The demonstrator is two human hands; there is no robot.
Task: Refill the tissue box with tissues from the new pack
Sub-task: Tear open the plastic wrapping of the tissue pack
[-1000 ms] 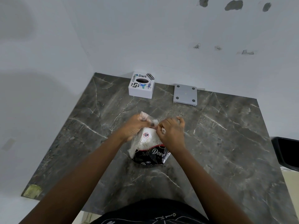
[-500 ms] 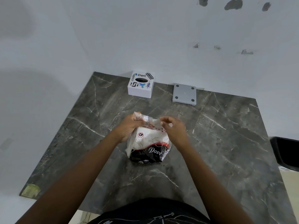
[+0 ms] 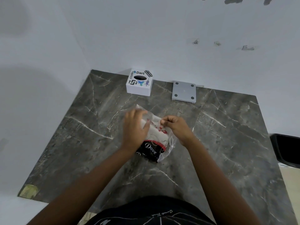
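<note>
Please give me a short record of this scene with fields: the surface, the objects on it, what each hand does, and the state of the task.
surface: dark marble table
tissue box: white, stickered, at the far edge by the wall, oval slot on top
grey plate, right of the box, apart from it
tissue pack: plastic-wrapped, at table centre
left hand: flat on the pack, fingers spread
right hand: pinching the wrapper's top edge
task state: pack being opened; no tissues out yet

The tissue pack (image 3: pixel 154 140), clear plastic with a black "Dove" band and white tissues inside, lay tilted mid-table with its far end crumpled. The white tissue box (image 3: pixel 139 82), stickered, its oval slot dark, stood upright against the wall, well apart.
</note>
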